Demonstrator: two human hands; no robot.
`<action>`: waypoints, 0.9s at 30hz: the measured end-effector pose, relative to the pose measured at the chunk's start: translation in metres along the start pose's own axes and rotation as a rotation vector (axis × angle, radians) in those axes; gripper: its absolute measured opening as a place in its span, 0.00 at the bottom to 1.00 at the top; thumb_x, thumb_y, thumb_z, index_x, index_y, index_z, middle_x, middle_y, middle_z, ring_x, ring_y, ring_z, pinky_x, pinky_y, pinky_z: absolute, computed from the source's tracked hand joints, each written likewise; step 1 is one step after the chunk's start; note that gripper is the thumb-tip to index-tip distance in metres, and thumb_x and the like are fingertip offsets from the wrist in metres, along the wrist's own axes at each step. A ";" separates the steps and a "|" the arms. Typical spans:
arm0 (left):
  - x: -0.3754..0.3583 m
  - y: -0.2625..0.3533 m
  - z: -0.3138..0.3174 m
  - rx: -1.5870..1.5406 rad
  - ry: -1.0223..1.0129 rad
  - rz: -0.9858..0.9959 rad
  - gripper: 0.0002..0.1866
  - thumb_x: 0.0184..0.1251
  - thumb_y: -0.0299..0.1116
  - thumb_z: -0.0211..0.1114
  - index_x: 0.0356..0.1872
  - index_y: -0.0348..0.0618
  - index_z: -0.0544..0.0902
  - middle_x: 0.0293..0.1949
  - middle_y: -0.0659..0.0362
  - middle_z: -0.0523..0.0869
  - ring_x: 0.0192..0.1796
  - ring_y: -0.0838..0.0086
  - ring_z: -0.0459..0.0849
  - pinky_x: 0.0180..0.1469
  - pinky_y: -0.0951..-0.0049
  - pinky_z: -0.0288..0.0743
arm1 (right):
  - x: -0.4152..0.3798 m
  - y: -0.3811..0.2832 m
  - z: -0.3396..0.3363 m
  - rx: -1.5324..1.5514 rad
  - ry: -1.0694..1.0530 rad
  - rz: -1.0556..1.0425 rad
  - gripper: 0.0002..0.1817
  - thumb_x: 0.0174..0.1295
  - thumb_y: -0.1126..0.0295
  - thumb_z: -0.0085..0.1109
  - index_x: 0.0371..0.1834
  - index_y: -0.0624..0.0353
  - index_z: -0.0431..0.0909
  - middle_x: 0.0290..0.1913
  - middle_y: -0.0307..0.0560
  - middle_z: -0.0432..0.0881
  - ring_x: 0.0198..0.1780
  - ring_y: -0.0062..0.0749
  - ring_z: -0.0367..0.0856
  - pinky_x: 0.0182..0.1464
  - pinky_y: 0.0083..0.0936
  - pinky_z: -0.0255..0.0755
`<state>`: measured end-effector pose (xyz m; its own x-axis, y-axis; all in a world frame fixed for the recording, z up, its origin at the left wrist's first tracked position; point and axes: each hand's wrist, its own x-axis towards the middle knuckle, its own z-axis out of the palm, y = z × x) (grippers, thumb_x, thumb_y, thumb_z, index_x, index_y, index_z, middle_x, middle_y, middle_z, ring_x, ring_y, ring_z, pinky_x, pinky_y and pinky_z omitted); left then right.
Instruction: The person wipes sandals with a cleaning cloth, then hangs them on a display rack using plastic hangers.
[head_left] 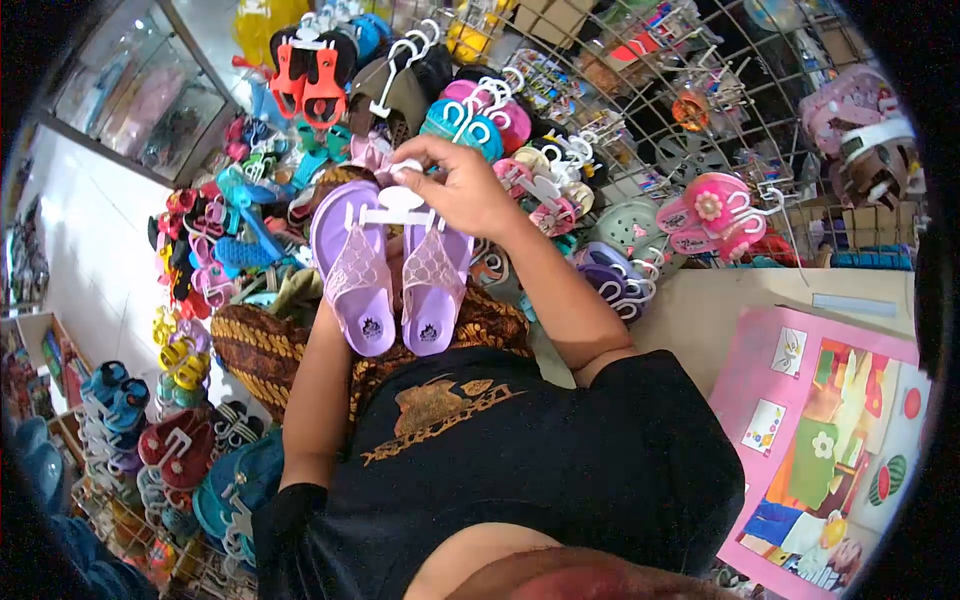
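A pair of lilac slide sandals (371, 325), with pale patterned straps, hangs upright in front of my chest on a white plastic hanger (392, 215). My right hand (458, 188) is closed at the top of that hanger, thumb and fingers pinching it. My left forearm (318, 405) runs up behind the sandals. They hide nearly all of my left hand, so its fingers do not show. Beyond the sandals lies a heap of children's footwear, with blue slippers (248, 245) to the left.
Orange-and-black sandals (312, 80) stand at the back. A wire grid rack (760, 50) rises at the right rear with pink flower sandals (712, 215) before it. A pink poster board (745, 400) lies at right. Dark red clogs (177, 445) sit at lower left, near white floor tiles (95, 235).
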<state>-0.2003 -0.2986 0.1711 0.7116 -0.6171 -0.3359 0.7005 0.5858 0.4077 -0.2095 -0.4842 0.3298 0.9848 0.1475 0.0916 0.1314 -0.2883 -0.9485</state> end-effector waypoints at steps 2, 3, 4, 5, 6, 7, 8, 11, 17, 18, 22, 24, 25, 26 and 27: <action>-0.002 0.003 0.003 0.015 -0.002 -0.004 0.42 0.65 0.61 0.41 0.68 0.32 0.63 0.65 0.44 0.70 0.65 0.55 0.70 0.69 0.59 0.59 | -0.005 -0.011 -0.002 -0.069 -0.029 -0.173 0.09 0.62 0.72 0.61 0.44 0.60 0.79 0.40 0.43 0.83 0.41 0.26 0.82 0.43 0.26 0.75; -0.003 0.006 0.004 0.026 -0.005 0.000 0.42 0.65 0.61 0.41 0.68 0.32 0.63 0.65 0.44 0.70 0.65 0.55 0.70 0.69 0.59 0.59 | -0.008 -0.022 -0.006 -0.186 -0.050 -0.232 0.09 0.61 0.73 0.61 0.43 0.60 0.80 0.40 0.46 0.84 0.42 0.30 0.84 0.43 0.27 0.75; -0.007 0.009 0.006 0.041 -0.005 0.004 0.42 0.65 0.61 0.41 0.68 0.32 0.63 0.65 0.44 0.70 0.66 0.55 0.70 0.69 0.59 0.59 | -0.011 -0.031 -0.007 -0.172 -0.030 -0.357 0.08 0.60 0.73 0.62 0.42 0.61 0.81 0.39 0.47 0.85 0.41 0.33 0.85 0.43 0.28 0.76; -0.010 0.012 0.008 0.057 -0.003 0.007 0.42 0.65 0.61 0.41 0.68 0.32 0.63 0.65 0.44 0.70 0.66 0.55 0.70 0.69 0.59 0.59 | -0.016 -0.047 -0.010 -0.163 -0.044 -0.335 0.08 0.59 0.73 0.62 0.41 0.61 0.81 0.39 0.46 0.85 0.40 0.34 0.85 0.42 0.28 0.76; -0.016 0.018 0.010 0.084 0.000 0.020 0.43 0.65 0.61 0.41 0.68 0.32 0.63 0.66 0.44 0.70 0.66 0.55 0.70 0.69 0.58 0.59 | -0.021 -0.064 -0.014 -0.153 -0.052 -0.308 0.08 0.59 0.73 0.62 0.41 0.61 0.81 0.38 0.46 0.85 0.40 0.34 0.85 0.42 0.28 0.76; -0.022 0.024 0.014 0.110 0.004 0.031 0.43 0.65 0.62 0.41 0.68 0.32 0.63 0.66 0.44 0.70 0.66 0.55 0.70 0.69 0.58 0.59 | -0.024 -0.074 -0.018 -0.167 -0.055 -0.345 0.08 0.59 0.73 0.63 0.41 0.61 0.81 0.38 0.46 0.85 0.39 0.35 0.85 0.41 0.28 0.76; -0.029 0.036 0.022 0.167 -0.007 0.067 0.43 0.65 0.62 0.41 0.68 0.32 0.63 0.66 0.44 0.69 0.66 0.55 0.70 0.70 0.58 0.58 | -0.029 -0.082 -0.022 -0.184 -0.050 -0.378 0.08 0.58 0.73 0.63 0.41 0.61 0.81 0.37 0.45 0.85 0.38 0.35 0.85 0.41 0.29 0.76; -0.046 0.073 0.064 0.431 -0.127 0.289 0.44 0.66 0.63 0.37 0.69 0.33 0.62 0.68 0.42 0.66 0.70 0.55 0.65 0.72 0.56 0.53 | -0.043 -0.103 -0.035 -0.240 -0.058 -0.453 0.09 0.57 0.74 0.64 0.40 0.60 0.81 0.36 0.45 0.85 0.37 0.38 0.85 0.39 0.29 0.76; -0.094 0.114 0.221 1.553 -0.574 0.641 0.40 0.49 0.52 0.70 0.59 0.32 0.73 0.57 0.44 0.78 0.61 0.53 0.75 0.62 0.57 0.65 | -0.055 -0.115 -0.049 -0.367 0.002 -0.722 0.09 0.51 0.74 0.68 0.37 0.57 0.83 0.31 0.45 0.83 0.32 0.40 0.80 0.35 0.31 0.74; -0.095 0.106 0.242 1.672 -0.604 0.602 0.36 0.48 0.48 0.72 0.56 0.33 0.75 0.52 0.43 0.80 0.56 0.51 0.79 0.57 0.58 0.69 | -0.057 -0.118 -0.052 -0.366 0.016 -0.723 0.09 0.51 0.74 0.68 0.37 0.58 0.83 0.30 0.44 0.82 0.31 0.40 0.80 0.35 0.31 0.74; -0.082 0.069 0.268 1.958 -0.610 0.645 0.19 0.49 0.36 0.72 0.41 0.39 0.81 0.31 0.44 0.83 0.35 0.48 0.82 0.38 0.57 0.76 | -0.072 -0.123 -0.070 -0.403 0.080 -0.715 0.09 0.50 0.74 0.69 0.35 0.58 0.83 0.29 0.43 0.83 0.31 0.39 0.80 0.35 0.30 0.74; -0.071 0.056 0.267 1.959 -0.659 0.702 0.13 0.51 0.37 0.71 0.34 0.42 0.81 0.24 0.48 0.82 0.29 0.49 0.80 0.31 0.55 0.74 | -0.082 -0.121 -0.082 -0.474 0.146 -0.709 0.08 0.50 0.75 0.69 0.34 0.59 0.83 0.29 0.43 0.83 0.31 0.39 0.80 0.35 0.29 0.74; -0.066 0.051 0.266 1.959 -0.696 0.712 0.12 0.52 0.38 0.70 0.33 0.42 0.81 0.24 0.48 0.82 0.28 0.49 0.80 0.31 0.56 0.74 | -0.089 -0.120 -0.088 -0.445 0.154 -0.649 0.07 0.50 0.75 0.69 0.33 0.59 0.83 0.29 0.44 0.84 0.31 0.36 0.81 0.35 0.27 0.74; -0.061 0.046 0.267 1.956 -0.733 0.721 0.12 0.53 0.38 0.70 0.31 0.41 0.81 0.23 0.48 0.82 0.28 0.49 0.80 0.31 0.56 0.74 | -0.097 -0.117 -0.096 -0.419 0.198 -0.582 0.07 0.51 0.75 0.69 0.33 0.60 0.83 0.29 0.44 0.84 0.31 0.33 0.81 0.35 0.26 0.74; -0.057 0.042 0.268 1.933 -0.757 0.693 0.12 0.55 0.39 0.70 0.30 0.40 0.81 0.23 0.48 0.81 0.28 0.49 0.80 0.30 0.57 0.73 | -0.106 -0.114 -0.105 -0.391 0.242 -0.514 0.06 0.53 0.74 0.68 0.33 0.60 0.84 0.29 0.44 0.84 0.31 0.30 0.81 0.35 0.24 0.73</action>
<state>-0.2266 -0.3796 0.4348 0.2679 -0.9144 0.3036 -0.8304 -0.0593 0.5540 -0.3167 -0.5664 0.4598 0.7781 0.1549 0.6087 0.5752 -0.5651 -0.5915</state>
